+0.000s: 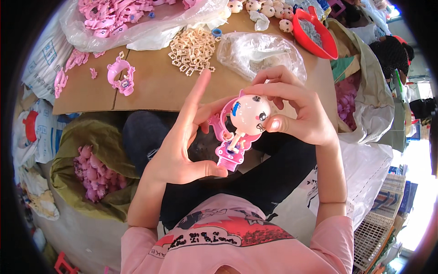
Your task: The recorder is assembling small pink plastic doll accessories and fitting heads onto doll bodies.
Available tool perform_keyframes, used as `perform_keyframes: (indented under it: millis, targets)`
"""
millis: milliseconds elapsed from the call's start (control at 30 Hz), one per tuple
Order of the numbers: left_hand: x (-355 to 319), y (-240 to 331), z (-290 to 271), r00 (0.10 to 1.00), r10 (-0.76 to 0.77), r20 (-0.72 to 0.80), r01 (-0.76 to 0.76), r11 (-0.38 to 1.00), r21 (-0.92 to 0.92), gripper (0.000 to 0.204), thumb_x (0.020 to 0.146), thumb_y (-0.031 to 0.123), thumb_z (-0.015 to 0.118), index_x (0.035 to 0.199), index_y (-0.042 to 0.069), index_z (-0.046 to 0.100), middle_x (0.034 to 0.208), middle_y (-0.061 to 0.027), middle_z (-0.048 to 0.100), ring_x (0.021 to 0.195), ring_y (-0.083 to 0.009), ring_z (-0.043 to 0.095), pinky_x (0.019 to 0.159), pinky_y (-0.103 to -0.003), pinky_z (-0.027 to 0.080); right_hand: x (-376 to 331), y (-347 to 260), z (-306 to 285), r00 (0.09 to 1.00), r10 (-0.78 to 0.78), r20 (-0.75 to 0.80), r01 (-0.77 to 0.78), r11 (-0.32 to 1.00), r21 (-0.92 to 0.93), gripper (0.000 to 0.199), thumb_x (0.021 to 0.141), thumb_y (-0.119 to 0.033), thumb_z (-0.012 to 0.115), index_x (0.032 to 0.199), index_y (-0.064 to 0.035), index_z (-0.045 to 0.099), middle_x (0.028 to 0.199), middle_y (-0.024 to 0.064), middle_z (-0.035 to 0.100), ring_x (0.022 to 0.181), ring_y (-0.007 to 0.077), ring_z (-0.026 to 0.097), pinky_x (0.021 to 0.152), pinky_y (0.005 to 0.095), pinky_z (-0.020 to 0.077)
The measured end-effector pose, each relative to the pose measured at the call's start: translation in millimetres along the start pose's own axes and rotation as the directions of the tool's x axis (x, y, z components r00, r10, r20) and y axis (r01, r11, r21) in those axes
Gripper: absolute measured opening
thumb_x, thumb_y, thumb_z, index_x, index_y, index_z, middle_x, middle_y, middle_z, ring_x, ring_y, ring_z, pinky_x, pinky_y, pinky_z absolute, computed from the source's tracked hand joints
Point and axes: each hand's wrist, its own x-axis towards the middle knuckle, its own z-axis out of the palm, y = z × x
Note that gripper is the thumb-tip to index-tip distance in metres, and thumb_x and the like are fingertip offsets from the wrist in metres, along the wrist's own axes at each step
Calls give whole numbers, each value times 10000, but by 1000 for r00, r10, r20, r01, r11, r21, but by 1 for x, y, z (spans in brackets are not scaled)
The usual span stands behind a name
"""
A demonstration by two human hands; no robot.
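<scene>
Frame centre, over the lap: left hand (180, 146), forefinger raised, thumb grip pinching the base of a glossy pink plastic frame (229, 153). Right hand (296, 112), fingers curled, grip closed around the smooth round doll head (252, 114) seated in that frame. Upper frame: brown cardboard table (155, 86), heap of cream clips (192, 49).

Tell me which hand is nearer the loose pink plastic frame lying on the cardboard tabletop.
Left. The left hand is just right of and below the loose pink plastic frame; the right hand is farther right, beyond the round doll head.
</scene>
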Motion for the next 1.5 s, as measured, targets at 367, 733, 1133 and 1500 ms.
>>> perform_keyframes:
  millis: [367, 733, 1133, 1500]
  targets:
    - [4, -4, -5, 992, 73, 99, -67, 996, -64, 1355, 534, 189, 911, 1534, 87, 3, 1423, -204, 439, 1310, -281, 431, 1104, -383, 236, 0, 7, 5, 998, -49, 42, 48, 999, 11, 620, 742, -511, 751, 1151, -51, 677, 1188, 56, 497, 910, 134, 495, 701, 246, 384]
    - [6, -7, -8, 986, 104, 127, -100, 994, -40, 1341, 537, 215, 912, 1534, 80, 26, 1437, -205, 418, 1338, -287, 402, 1127, -398, 219, -1, 14, 8, 999, -37, 32, 35, 995, 89, 638, 738, -535, 749, 1157, -59, 674, 1270, 72, 478, 910, 133, 495, 718, 253, 393]
    - [7, 1, -2, 985, 161, 68, -163, 986, 28, 1309, 568, 155, 891, 1523, 41, 3, 1446, -225, 387, 1340, -303, 399, 1126, -401, 249, -4, 2, 5, 999, -36, -38, 39, 997, 69, 794, 681, -436, 825, 1325, -67, 543, 1364, 79, 433, 911, 123, 484, 715, 251, 400]
    - [-9, -3, 14, 881, 466, 77, -456, 795, 401, 1252, 686, 198, 852, 1507, 45, -81, 1389, -265, 440, 1165, -345, 498, 994, -437, 375, -36, -19, 52, 908, 363, -210, -147, 743, 653, 514, 870, -267, 712, 1277, -45, 491, 1040, 28, 578, 901, 103, 565, 715, 237, 500]
